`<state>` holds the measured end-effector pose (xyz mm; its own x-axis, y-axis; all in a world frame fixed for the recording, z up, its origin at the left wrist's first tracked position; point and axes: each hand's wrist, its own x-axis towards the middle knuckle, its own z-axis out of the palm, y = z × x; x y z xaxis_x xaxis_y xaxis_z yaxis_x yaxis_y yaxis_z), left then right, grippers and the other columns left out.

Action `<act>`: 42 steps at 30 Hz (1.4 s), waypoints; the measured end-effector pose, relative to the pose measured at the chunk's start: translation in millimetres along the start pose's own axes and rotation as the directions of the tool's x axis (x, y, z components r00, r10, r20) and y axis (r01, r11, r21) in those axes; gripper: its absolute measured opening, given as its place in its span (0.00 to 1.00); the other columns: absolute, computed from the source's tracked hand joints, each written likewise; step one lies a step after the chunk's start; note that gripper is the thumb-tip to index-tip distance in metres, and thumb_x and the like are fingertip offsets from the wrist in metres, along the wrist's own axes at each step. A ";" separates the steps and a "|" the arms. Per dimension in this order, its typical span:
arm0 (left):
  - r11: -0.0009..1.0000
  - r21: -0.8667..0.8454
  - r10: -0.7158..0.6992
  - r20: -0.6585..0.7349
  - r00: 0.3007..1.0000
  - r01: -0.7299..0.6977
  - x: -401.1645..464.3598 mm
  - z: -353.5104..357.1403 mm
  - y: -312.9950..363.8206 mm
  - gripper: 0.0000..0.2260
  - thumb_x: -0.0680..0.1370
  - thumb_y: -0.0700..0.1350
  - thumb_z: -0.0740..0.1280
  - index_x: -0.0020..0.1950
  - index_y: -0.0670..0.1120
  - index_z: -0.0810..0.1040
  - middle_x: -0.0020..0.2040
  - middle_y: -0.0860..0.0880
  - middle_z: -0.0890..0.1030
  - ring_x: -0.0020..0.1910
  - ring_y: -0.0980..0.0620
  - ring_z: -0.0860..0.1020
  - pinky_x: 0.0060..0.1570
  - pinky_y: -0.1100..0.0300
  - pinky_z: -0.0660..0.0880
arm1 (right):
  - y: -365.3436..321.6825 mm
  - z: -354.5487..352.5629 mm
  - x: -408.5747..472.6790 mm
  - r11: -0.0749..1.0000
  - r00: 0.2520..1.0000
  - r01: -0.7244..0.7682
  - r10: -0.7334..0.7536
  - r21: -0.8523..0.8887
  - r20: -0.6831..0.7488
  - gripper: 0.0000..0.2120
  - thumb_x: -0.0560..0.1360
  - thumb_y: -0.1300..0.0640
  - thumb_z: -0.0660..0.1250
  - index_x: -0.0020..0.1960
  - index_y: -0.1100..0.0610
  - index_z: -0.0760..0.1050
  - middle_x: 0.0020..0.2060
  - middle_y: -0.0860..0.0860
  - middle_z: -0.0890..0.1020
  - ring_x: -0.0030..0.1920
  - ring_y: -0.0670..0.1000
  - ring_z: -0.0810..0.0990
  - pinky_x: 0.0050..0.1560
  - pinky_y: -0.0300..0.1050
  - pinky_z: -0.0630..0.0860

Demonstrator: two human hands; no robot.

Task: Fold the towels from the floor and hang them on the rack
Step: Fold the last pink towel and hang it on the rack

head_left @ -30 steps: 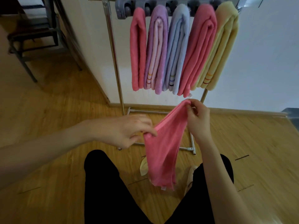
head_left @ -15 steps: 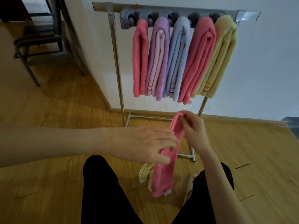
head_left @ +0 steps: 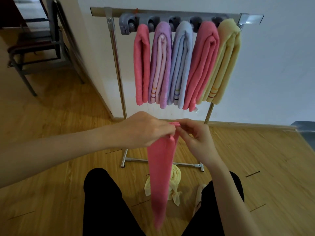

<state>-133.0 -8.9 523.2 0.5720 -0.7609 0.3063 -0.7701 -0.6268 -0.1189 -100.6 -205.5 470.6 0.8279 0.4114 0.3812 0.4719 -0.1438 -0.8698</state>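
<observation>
Plainly, hands (head_left: 172, 133) pinching pink towel (head_left: 160, 169) (unlabelled)

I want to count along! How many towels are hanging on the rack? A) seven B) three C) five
C: five folded towels hang side by side on the rack: pink, purple, blue, pink and yellow.

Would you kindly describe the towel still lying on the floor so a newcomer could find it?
Start at the metal rack by the white wall. Below its base bar, a crumpled yellow towel lies on the wooden floor, partly behind the held pink towel; it alone is unfolded.
</observation>
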 end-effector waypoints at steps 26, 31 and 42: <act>0.884 -0.177 -0.463 -0.200 0.864 0.433 38.5 -8.4 -3.4 0.09 0.76 0.51 0.69 0.47 0.46 0.75 0.34 0.51 0.80 0.32 0.54 0.78 0.33 0.56 0.76 | -14.8 1.4 13.3 0.996 0.993 0.044 -0.035 0.073 -0.116 0.18 0.71 0.70 0.70 0.59 0.60 0.76 0.50 0.55 0.82 0.49 0.51 0.82 0.51 0.44 0.80; 0.915 0.071 -0.354 -0.331 0.875 0.397 46.7 -2.3 0.8 0.09 0.79 0.49 0.65 0.49 0.42 0.75 0.32 0.47 0.78 0.27 0.47 0.75 0.28 0.51 0.76 | -13.9 8.1 24.8 0.998 0.968 0.054 -0.042 0.042 -0.246 0.15 0.74 0.70 0.66 0.56 0.55 0.77 0.48 0.52 0.81 0.47 0.41 0.79 0.45 0.38 0.78; 0.584 -0.543 -0.744 -0.059 0.666 0.604 -36.1 65.3 -9.5 0.48 0.57 0.56 0.80 0.71 0.46 0.62 0.67 0.48 0.66 0.64 0.55 0.66 0.67 0.58 0.65 | -6.0 9.9 39.6 0.984 0.968 -0.116 0.143 0.138 -0.205 0.10 0.75 0.66 0.67 0.54 0.58 0.81 0.43 0.45 0.82 0.50 0.50 0.80 0.51 0.58 0.80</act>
<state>-127.9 13.5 451.6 0.9369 -0.0303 0.3483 -0.2573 -0.7345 0.6280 -73.7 -179.4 487.8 0.9312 0.1930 0.3093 0.3267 -0.0648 -0.9429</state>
